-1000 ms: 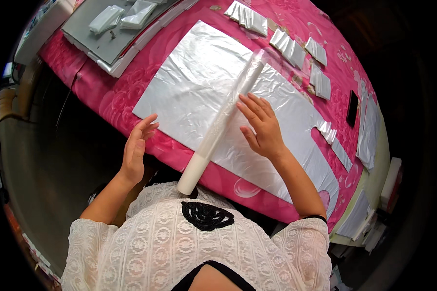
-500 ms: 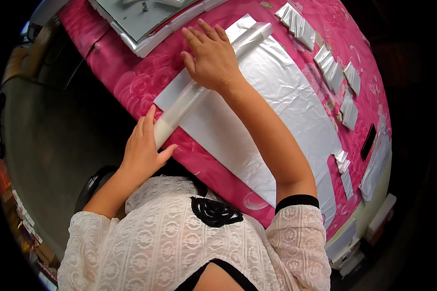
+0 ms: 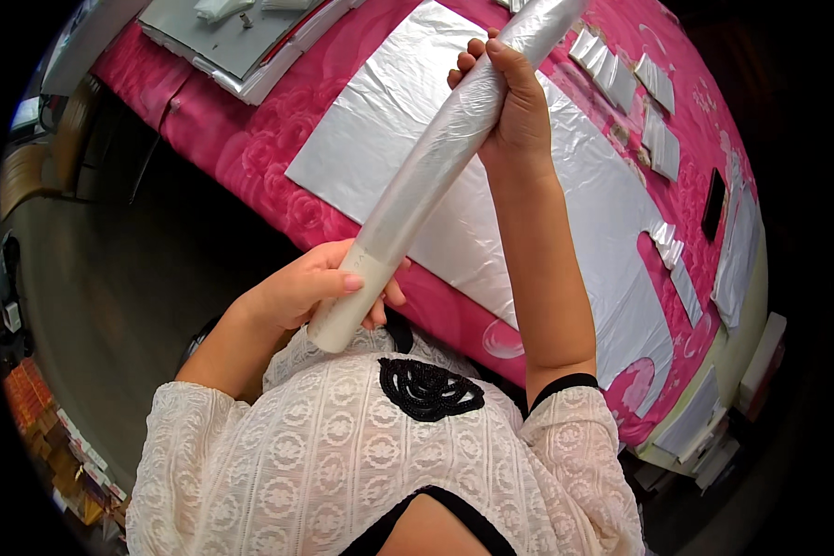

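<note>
A long roll of clear plastic film [image 3: 426, 181] slants across the view, raised off the table toward my body. My left hand [image 3: 329, 283] is closed round its near, whitish end, thumb on top. Farther up, my right hand [image 3: 512, 102] wraps its fingers round the roll. Below the roll, a large sheet of silvery-white plastic [image 3: 491, 250] lies flat and slightly wrinkled on the table. The far tip of the roll runs out past the top edge of the picture.
A pink rose-patterned cloth [image 3: 296, 218] covers the table. Several folded silvery packets [image 3: 607, 74] lie along its right side near a dark phone-like object [image 3: 713, 204]. A grey board [image 3: 227, 42] on white sheets rests at the far left. A chair [image 3: 28, 176] stands beyond the left edge.
The roll has come up off the sheet and toward me. My right hand, flat on the roll before, now grips it; my left hand has moved right and closed round its near end.
</note>
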A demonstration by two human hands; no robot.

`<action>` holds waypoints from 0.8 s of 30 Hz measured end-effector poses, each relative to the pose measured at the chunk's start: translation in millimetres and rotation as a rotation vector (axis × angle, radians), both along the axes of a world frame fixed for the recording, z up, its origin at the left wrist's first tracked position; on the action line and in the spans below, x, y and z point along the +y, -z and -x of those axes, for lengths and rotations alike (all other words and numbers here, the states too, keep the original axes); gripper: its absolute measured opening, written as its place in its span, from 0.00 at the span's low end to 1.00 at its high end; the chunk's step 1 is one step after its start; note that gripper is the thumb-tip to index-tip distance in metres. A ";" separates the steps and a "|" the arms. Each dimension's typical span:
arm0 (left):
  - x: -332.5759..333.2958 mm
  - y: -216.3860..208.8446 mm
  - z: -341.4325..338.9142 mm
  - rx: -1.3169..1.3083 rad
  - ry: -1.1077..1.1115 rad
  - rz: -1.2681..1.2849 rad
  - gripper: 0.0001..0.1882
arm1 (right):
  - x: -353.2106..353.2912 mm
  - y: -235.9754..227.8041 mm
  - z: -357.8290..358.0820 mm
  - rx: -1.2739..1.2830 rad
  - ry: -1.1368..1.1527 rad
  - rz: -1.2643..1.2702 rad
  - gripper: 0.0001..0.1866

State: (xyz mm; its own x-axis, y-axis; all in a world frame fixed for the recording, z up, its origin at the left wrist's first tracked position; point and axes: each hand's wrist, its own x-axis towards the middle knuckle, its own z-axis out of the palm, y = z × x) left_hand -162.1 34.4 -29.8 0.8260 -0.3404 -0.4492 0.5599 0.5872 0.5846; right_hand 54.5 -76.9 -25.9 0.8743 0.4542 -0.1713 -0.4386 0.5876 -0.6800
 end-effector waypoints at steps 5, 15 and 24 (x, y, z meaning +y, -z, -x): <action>-23.9 -7.9 -9.7 -0.012 0.202 -0.026 0.26 | -40.3 -4.4 12.2 -0.025 0.092 -0.079 0.22; -62.8 -3.0 -16.3 0.063 0.311 0.244 0.29 | -104.5 0.1 35.0 -0.046 0.208 -0.203 0.25; -80.2 10.4 -37.7 -0.051 0.460 0.116 0.35 | -140.6 6.0 36.7 -0.026 0.309 -0.171 0.25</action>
